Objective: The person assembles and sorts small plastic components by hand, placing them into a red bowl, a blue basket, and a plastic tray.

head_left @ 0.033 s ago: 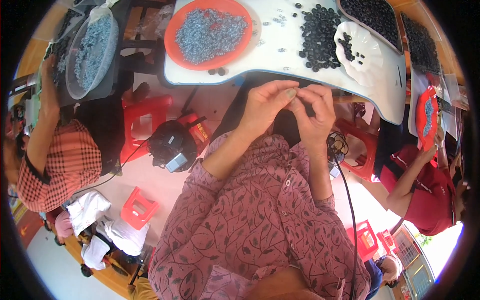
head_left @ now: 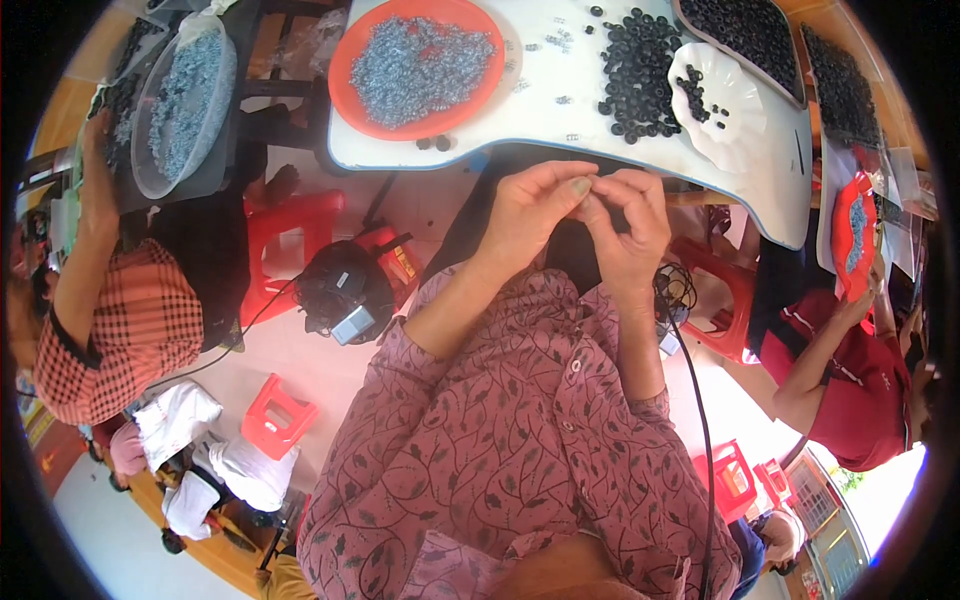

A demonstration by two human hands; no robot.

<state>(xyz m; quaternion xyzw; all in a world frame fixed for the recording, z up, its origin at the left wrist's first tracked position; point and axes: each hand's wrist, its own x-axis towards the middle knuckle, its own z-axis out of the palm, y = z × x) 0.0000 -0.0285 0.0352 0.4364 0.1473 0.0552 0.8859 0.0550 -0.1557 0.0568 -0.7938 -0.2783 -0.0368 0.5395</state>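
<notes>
My left hand [head_left: 530, 215] and my right hand [head_left: 630, 225] meet fingertip to fingertip just off the near edge of the white table [head_left: 560, 140]. Both are closed in a pinch, and whatever lies between the fingertips is hidden or too small to name. Beyond them, an orange-red plate [head_left: 345, 95] holds a heap of small silvery-blue pieces [head_left: 420, 70] that look like tiny springs. A few similar pieces [head_left: 563, 100] lie loose on the table. To the right is a spread of small round black parts [head_left: 635, 80], partly beside a white scalloped dish [head_left: 735, 140] with more black parts in it.
A tray [head_left: 745, 45] of black parts stands at the far right of the table. Two dark round parts [head_left: 442, 144] sit near its front edge. Co-workers sit left [head_left: 130, 320] and right [head_left: 850, 390]. Red stools [head_left: 280, 415] stand on the floor; a black cable [head_left: 705, 430] hangs beside my right arm.
</notes>
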